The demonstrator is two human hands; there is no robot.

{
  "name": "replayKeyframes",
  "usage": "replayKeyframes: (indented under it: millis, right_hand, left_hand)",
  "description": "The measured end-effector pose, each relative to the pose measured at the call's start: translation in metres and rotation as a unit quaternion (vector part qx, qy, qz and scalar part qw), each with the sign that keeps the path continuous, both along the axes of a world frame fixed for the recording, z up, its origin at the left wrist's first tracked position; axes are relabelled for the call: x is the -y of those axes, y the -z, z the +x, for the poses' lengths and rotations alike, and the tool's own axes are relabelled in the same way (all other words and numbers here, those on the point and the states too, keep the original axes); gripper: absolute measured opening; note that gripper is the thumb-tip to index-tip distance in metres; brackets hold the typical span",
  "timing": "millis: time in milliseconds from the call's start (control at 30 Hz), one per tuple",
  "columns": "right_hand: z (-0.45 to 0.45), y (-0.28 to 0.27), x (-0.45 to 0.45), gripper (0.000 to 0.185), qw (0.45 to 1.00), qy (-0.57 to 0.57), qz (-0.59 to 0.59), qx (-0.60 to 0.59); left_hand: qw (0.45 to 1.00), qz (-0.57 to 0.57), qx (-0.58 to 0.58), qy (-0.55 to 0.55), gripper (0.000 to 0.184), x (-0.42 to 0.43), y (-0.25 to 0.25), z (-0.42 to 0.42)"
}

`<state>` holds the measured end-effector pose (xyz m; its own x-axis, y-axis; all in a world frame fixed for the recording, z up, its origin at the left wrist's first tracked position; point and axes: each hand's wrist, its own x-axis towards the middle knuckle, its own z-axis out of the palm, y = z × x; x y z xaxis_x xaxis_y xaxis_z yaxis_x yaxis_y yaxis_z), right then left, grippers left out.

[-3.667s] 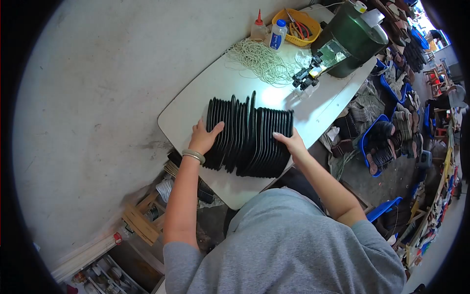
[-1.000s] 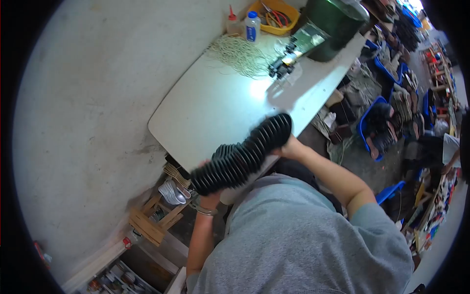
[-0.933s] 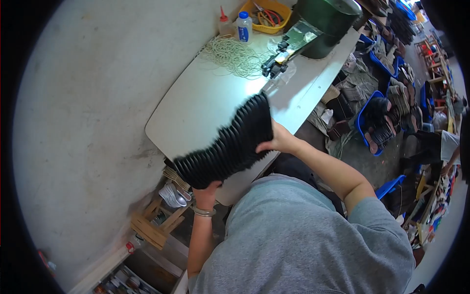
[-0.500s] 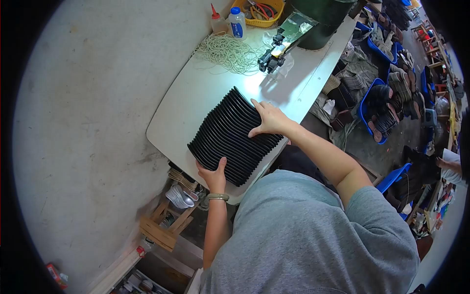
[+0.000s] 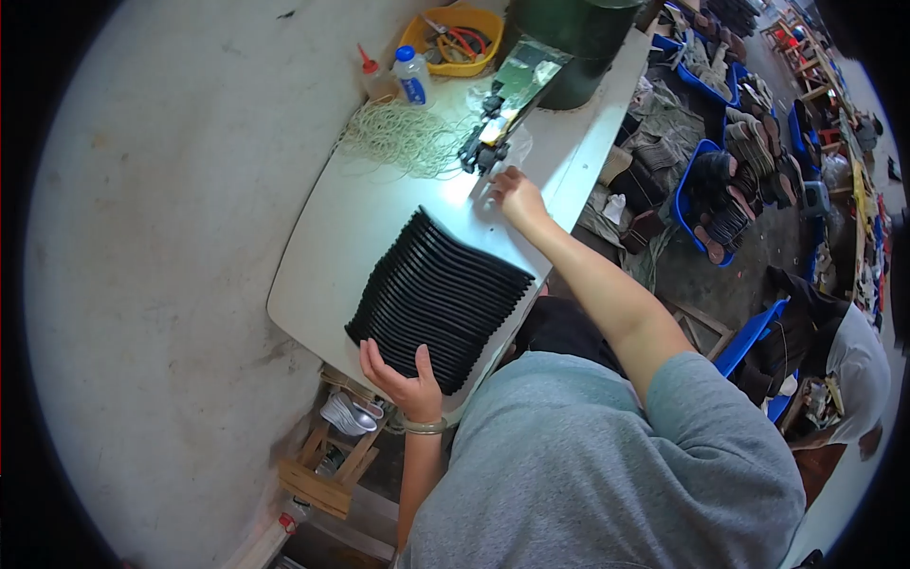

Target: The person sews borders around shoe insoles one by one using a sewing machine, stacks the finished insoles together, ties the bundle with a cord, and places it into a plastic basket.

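Observation:
A neat row of thin black pieces, pressed side by side, rests on the white table. My left hand, with a bracelet at the wrist, has its fingers spread against the near-left end of the row. Beyond the row's far end is my right hand, over the table beside the black metal fixture. Its fingers are curled, and what they hold, if anything, is too small to make out. Tangled pale cord lies to the left of the fixture.
At the table's back stand a red-tipped bottle, a blue-capped bottle, a yellow basket of tools and a green machine. Blue bins stand on the floor at right. Another person is at far right.
My right hand has let go of the black row and moved up the table toward the fixture. The row, previously lifted and tilted between both hands, now rests in line; my left hand's fingers have spread.

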<state>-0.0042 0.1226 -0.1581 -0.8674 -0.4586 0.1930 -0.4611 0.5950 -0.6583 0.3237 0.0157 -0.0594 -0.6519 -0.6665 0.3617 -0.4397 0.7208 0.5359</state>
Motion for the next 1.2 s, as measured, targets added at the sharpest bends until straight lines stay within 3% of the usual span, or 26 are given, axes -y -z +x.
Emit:
replayKeyframes:
  millis: [133,200,233,267,300,333,367,400,433,467,533,600,633,667,733,767,800,867,900,933,1000,1067,1100,1133,1167,1200]
  right_hand:
    - [-0.010,0.034,0.005,0.010,0.982,0.088,-0.111,0.124]
    - [-0.009,0.028,-0.007,0.012,0.993,-0.071,-0.001,-0.093]
    - [0.005,-0.001,-0.007,0.016,0.995,-0.031,-0.059,0.080]
    - [0.009,-0.005,-0.018,0.009,0.980,-0.154,-0.124,-0.025]
    - [0.033,-0.007,-0.022,0.011,0.962,-0.140,-0.205,0.110]
    - [0.051,-0.043,-0.033,0.014,0.950,-0.214,-0.155,0.163]
    - [0.068,-0.090,-0.048,0.015,0.902,-0.245,-0.148,0.323]
    - [0.080,-0.115,-0.058,0.016,0.899,-0.285,-0.154,0.296]
    - [0.091,-0.130,-0.066,0.015,0.877,-0.294,-0.191,0.328]
    - [0.098,-0.140,-0.070,0.013,0.868,-0.277,-0.205,0.357]
    - [0.109,-0.137,-0.076,0.009,0.871,-0.233,-0.239,0.361]
    - [0.118,-0.126,-0.079,0.013,0.789,-0.206,-0.356,0.456]
    - [0.123,-0.128,-0.085,0.015,0.723,-0.181,-0.411,0.525]
    - [0.129,-0.130,-0.087,0.017,0.644,-0.161,-0.465,0.585]
    - [0.141,-0.136,-0.088,0.022,0.513,-0.147,-0.548,0.645]
    - [0.148,-0.141,-0.086,0.019,0.513,-0.142,-0.546,0.647]
    - [0.156,-0.152,-0.086,0.015,0.588,-0.157,-0.515,0.604]
    - [0.169,-0.168,-0.087,0.012,0.595,-0.177,-0.526,0.580]
    - [0.170,-0.183,-0.093,0.013,0.655,-0.205,-0.475,0.552]
    - [0.174,-0.190,-0.096,0.009,0.650,-0.232,-0.472,0.549]
    - [0.176,-0.184,-0.095,0.012,0.694,-0.371,-0.348,0.509]
    - [0.168,-0.185,-0.104,0.017,0.780,-0.499,-0.193,0.326]
    - [0.159,-0.183,-0.112,0.024,0.837,-0.461,-0.076,0.285]
    - [0.148,-0.173,-0.115,0.026,0.901,-0.384,0.056,0.195]
    - [0.134,-0.140,-0.121,0.031,0.937,-0.312,0.045,0.148]
    - [0.119,-0.112,-0.121,0.039,0.966,-0.232,0.028,0.106]
  left_hand:
    - [0.994,0.035,-0.040,0.094,0.049,-0.012,-0.018,-0.038]
    - [0.989,0.068,-0.042,0.124,0.046,-0.019,-0.029,-0.056]
    - [0.982,0.124,-0.053,0.131,0.046,-0.021,-0.032,-0.062]
    - [0.976,0.166,-0.058,0.131,0.052,-0.025,-0.036,-0.071]
    - [0.967,0.200,-0.053,0.149,0.056,-0.030,-0.040,-0.079]
    - [0.957,0.232,-0.045,0.166,0.061,-0.033,-0.042,-0.086]
    - [0.934,0.302,-0.050,0.183,0.062,-0.038,-0.040,-0.091]
    - [0.907,0.370,-0.049,0.197,0.064,-0.041,-0.038,-0.094]
    - [0.835,0.492,-0.061,0.238,0.062,-0.043,-0.037,-0.095]
    - [0.802,0.544,-0.057,0.238,0.058,-0.046,-0.035,-0.094]
    - [0.818,0.516,-0.041,0.251,0.047,-0.052,-0.034,-0.089]
    - [0.808,0.534,-0.066,0.240,0.034,-0.062,-0.051,-0.085]
    - [0.770,0.587,-0.112,0.224,0.025,-0.067,-0.056,-0.082]
    - [0.737,0.602,-0.162,0.261,0.017,-0.066,-0.056,-0.081]
    - [0.757,0.486,-0.121,0.420,0.016,-0.047,-0.040,-0.081]
    - [0.827,0.411,-0.080,0.376,0.015,-0.038,-0.034,-0.081]
    - [0.886,0.328,-0.040,0.324,0.015,-0.031,-0.033,-0.081]
    - [0.967,0.173,-0.026,0.183,0.023,-0.019,-0.038,-0.088]
    - [0.977,0.135,-0.029,0.161,0.028,0.000,-0.035,-0.088]
    - [0.986,0.096,-0.030,0.133,0.035,0.017,-0.039,-0.085]
    - [0.992,-0.047,0.039,0.113,0.056,0.040,-0.048,-0.074]
    - [0.996,0.022,0.060,0.068,0.076,0.055,-0.040,-0.049]
    - [0.992,0.023,0.113,0.044,0.067,0.088,-0.012,-0.019]
    - [0.986,-0.024,0.131,0.101,0.065,0.092,0.000,0.009]
    - [0.972,0.098,0.210,0.023,0.064,0.069,-0.016,0.023]
    - [0.976,0.089,0.196,-0.016,0.068,0.053,-0.009,0.046]
